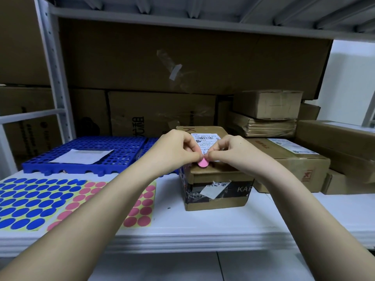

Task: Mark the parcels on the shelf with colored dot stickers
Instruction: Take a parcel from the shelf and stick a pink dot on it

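A pink dot sticker (203, 163) hangs between my two hands, just above the near top edge of a small taped cardboard parcel (218, 191). My left hand (178, 148) pinches the sticker from the left. My right hand (227, 149) pinches it from the right. The parcel's white shipping label (207, 139) shows behind my fingers. On the white shelf (203, 228) to the left lie a sheet of blue dots (34, 201) and a sheet of pink dots (142, 207), partly hidden by my left forearm.
Blue perforated plastic trays (91, 155) with a white paper on top sit at the back left. More cardboard parcels (288, 157) are stacked to the right and large boxes (182, 57) fill the back. A metal upright (54, 78) stands at the left.
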The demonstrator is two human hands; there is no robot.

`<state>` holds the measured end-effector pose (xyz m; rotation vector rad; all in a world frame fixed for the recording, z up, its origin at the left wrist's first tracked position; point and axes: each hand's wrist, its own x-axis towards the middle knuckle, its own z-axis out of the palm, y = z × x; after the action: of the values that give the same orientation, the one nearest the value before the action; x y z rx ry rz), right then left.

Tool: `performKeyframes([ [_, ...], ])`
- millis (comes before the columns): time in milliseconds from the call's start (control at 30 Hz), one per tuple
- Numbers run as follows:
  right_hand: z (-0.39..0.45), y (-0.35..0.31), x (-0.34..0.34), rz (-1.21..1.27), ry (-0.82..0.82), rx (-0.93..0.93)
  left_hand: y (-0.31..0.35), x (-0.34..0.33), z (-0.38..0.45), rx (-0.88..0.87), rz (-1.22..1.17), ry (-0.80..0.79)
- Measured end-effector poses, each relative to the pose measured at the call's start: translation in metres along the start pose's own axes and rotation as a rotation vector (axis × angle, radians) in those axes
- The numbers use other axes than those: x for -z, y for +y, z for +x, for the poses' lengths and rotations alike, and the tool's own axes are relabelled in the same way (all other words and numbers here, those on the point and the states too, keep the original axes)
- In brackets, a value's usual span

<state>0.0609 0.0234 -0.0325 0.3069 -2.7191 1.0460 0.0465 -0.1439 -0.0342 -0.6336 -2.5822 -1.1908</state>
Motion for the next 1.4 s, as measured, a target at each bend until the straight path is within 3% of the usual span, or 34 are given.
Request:
performKeyframes([
  [467, 0.003, 0.007, -0.005, -0.028, -0.018, 0.056, -0.005, -0.004, 0.0, -0.031, 0.102, 0.007],
  [700, 0.0, 0.01, -0.007, -0.077, 0.074, 0.086, -0.01, -0.007, 0.001, -0.051, 0.089, 0.019],
  [1000, 0.005, 0.022, -0.007, 0.104, 0.133, 0.092, -0.019, -0.012, 0.001, 0.028, -0.167, 0.102],
  [1200, 0.002, 0.018, -0.019, -0.223, 0.249, 0.162, -0.029, -0.023, 0.002, -0.027, -0.102, 0.086],
  [1400, -0.003, 0.019, -0.015, -0.304, 0.136, 0.214, -0.031, -0.027, -0.007, -0.037, -0.028, 0.036],
])
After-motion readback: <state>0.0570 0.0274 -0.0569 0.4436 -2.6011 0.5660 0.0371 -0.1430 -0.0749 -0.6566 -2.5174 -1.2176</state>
